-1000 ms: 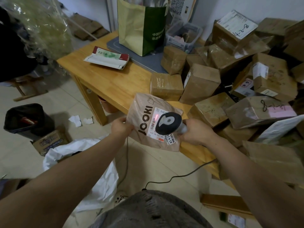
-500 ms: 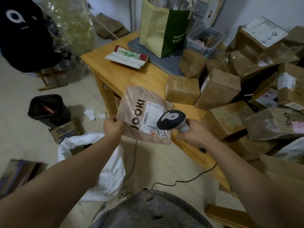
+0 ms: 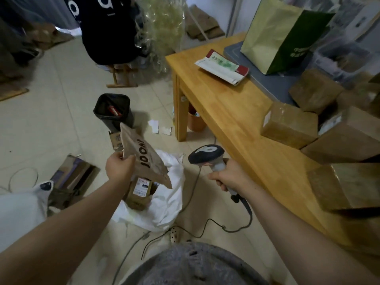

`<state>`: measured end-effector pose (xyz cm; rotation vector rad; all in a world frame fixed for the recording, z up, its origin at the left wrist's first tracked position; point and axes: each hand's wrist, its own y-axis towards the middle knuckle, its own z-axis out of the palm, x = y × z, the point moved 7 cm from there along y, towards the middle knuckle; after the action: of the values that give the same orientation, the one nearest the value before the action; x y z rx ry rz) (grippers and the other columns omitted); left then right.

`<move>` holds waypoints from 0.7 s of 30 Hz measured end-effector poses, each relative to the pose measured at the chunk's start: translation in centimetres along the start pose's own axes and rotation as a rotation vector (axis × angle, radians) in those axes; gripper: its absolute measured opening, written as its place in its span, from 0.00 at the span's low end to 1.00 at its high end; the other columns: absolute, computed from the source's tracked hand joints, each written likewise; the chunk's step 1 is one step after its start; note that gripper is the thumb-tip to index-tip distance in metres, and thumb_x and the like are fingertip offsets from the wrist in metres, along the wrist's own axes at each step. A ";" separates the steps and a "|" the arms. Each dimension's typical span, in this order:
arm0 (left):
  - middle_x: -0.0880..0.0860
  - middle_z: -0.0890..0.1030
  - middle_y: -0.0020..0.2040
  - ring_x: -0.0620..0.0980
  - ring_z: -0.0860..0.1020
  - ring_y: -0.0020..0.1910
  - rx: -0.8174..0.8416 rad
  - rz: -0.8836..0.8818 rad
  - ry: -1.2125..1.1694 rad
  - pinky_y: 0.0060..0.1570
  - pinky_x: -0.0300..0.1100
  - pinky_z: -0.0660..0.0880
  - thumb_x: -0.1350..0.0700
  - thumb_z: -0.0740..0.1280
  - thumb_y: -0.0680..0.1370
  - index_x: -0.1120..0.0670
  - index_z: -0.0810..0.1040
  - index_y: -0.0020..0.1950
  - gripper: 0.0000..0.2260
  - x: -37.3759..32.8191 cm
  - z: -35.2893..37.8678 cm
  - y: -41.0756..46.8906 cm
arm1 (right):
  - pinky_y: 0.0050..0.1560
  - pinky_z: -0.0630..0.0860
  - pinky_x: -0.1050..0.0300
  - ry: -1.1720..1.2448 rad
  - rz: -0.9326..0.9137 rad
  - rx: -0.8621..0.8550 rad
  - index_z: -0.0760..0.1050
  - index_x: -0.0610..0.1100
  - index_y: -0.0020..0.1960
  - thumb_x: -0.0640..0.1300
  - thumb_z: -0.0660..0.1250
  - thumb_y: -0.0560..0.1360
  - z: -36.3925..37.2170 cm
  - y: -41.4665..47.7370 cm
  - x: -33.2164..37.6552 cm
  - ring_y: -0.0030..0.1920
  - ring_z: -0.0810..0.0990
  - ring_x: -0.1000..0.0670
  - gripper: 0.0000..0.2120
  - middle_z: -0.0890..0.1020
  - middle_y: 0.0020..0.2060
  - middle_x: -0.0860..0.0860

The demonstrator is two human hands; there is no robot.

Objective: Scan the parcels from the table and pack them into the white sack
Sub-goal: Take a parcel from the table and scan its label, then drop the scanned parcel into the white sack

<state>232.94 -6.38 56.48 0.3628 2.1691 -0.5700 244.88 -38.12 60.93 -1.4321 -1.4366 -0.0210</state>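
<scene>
Black bin (image 3: 112, 109) on the floor, behind the hands. Left hand (image 3: 120, 168) grips the brown mailer (image 3: 144, 159) by one edge, fingers clamped on it. The mailer is tilted, its lower corner over the mouth of the white sack (image 3: 166, 198). The sack lies open on the floor with one labelled boxed parcel (image 3: 139, 191) inside. Next right: scanner (image 3: 206, 154) held in the air, clear of the table, with the right hand (image 3: 228, 177) wrapped tight round its handle and the cable (image 3: 249, 214) trailing to the floor. Wooden table (image 3: 232, 120) on the right, with brown boxes (image 3: 290, 125) piled along its right side.
</scene>
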 end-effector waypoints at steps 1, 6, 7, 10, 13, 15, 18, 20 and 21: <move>0.55 0.80 0.40 0.54 0.77 0.39 0.003 -0.026 0.013 0.38 0.44 0.72 0.59 0.65 0.73 0.57 0.79 0.49 0.07 0.8 -0.1 0.3 | 0.28 0.71 0.57 0.006 0.013 0.010 0.75 0.43 0.44 0.38 0.72 0.71 0.6 0.3 -0.1 0.24 0.72 0.51 0.06 0.77 0.27 0.48; 0.53 0.77 0.36 0.55 0.77 0.39 0.025 -0.179 0.003 0.36 0.41 0.70 0.61 0.64 0.74 0.59 0.79 0.49 0.06 5.2 0.6 2.6 | 0.26 0.70 0.59 0.041 0.111 0.034 0.75 0.42 0.44 0.38 0.71 0.71 2.9 1.7 -1.2 0.23 0.72 0.52 0.05 0.77 0.27 0.47; 0.54 0.77 0.37 0.55 0.77 0.39 0.021 -0.216 -0.005 0.37 0.42 0.71 0.60 0.64 0.75 0.61 0.79 0.50 0.07 5.9 0.9 3.1 | 0.25 0.69 0.59 0.053 0.133 0.032 0.75 0.42 0.43 0.37 0.71 0.72 3.3 2.0 -1.5 0.22 0.71 0.52 0.05 0.76 0.26 0.47; 0.53 0.77 0.36 0.52 0.75 0.36 0.033 -0.294 -0.028 0.38 0.41 0.70 0.53 0.64 0.79 0.61 0.78 0.49 0.12 7.6 2.2 4.8 | 0.24 0.68 0.60 0.094 0.190 0.018 0.75 0.41 0.41 0.36 0.70 0.72 4.0 2.9 -2.5 0.20 0.70 0.52 0.05 0.75 0.26 0.47; 0.57 0.80 0.41 0.56 0.77 0.40 0.070 -0.373 -0.011 0.41 0.44 0.73 0.49 0.63 0.79 0.61 0.78 0.49 0.14 9.0 3.6 6.3 | 0.24 0.68 0.61 0.121 0.241 0.003 0.75 0.40 0.42 0.36 0.71 0.71 4.4 3.8 -3.3 0.20 0.70 0.52 0.04 0.76 0.26 0.47; 0.61 0.79 0.51 0.60 0.78 0.50 0.117 -0.459 0.063 0.50 0.50 0.76 0.52 0.63 0.79 0.64 0.75 0.58 0.16 9.8 4.4 6.8 | 0.24 0.68 0.61 0.145 0.263 -0.012 0.75 0.40 0.42 0.36 0.71 0.72 4.4 4.4 -3.7 0.20 0.70 0.52 0.04 0.76 0.25 0.47; 0.64 0.78 0.57 0.63 0.77 0.55 0.188 -0.519 0.137 0.52 0.52 0.76 0.54 0.64 0.78 0.65 0.72 0.63 0.18 9.5 5.7 6.0 | 0.23 0.67 0.62 0.190 0.273 -0.043 0.75 0.40 0.42 0.36 0.71 0.72 4.0 4.8 -4.0 0.19 0.70 0.53 0.05 0.76 0.25 0.46; 0.64 0.77 0.59 0.64 0.76 0.58 0.226 -0.437 0.160 0.56 0.52 0.74 0.55 0.64 0.79 0.64 0.70 0.66 0.19 7.5 7.1 5.0 | 0.23 0.68 0.61 0.227 0.268 -0.078 0.75 0.40 0.42 0.36 0.72 0.71 3.3 4.8 -4.0 0.20 0.70 0.53 0.05 0.76 0.25 0.47; 0.64 0.75 0.61 0.64 0.74 0.60 0.249 -0.376 0.162 0.58 0.51 0.72 0.57 0.64 0.79 0.63 0.69 0.68 0.20 5.9 8.1 4.4 | 0.24 0.68 0.61 0.248 0.263 -0.101 0.75 0.41 0.42 0.37 0.72 0.71 2.7 4.6 -4.0 0.20 0.71 0.53 0.05 0.76 0.26 0.47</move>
<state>236.64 -6.45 46.19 0.1326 2.3438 -1.0584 245.44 -37.91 54.26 -1.6305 -1.0511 -0.1024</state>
